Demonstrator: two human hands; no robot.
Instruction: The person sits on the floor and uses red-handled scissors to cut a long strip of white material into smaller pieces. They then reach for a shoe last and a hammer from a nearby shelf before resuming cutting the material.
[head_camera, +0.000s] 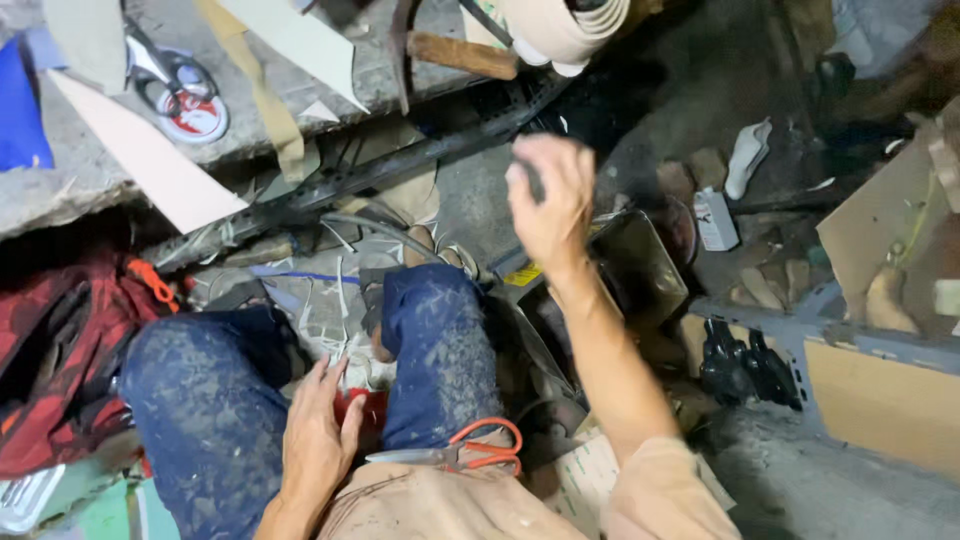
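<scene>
My right hand (548, 198) is raised in front of me, fingers curled around a small dark thing that I cannot make out. Resting between my thighs, my left hand (318, 432) lies flat with fingers spread on a red thing, holding nothing. I sit in blue stained trousers (205, 400). Orange-handled scissors (460, 452) lie on my right thigh, near my waist.
A grey workbench (80, 170) at upper left carries tan and cream leather strips, scissors (165, 70) and a round red-and-white tin (195, 115). A wooden-handled tool (460, 55) lies at the top. A red patterned cloth (50, 350) is on the left. Cardboard (880, 230), scraps and clutter lie on the right.
</scene>
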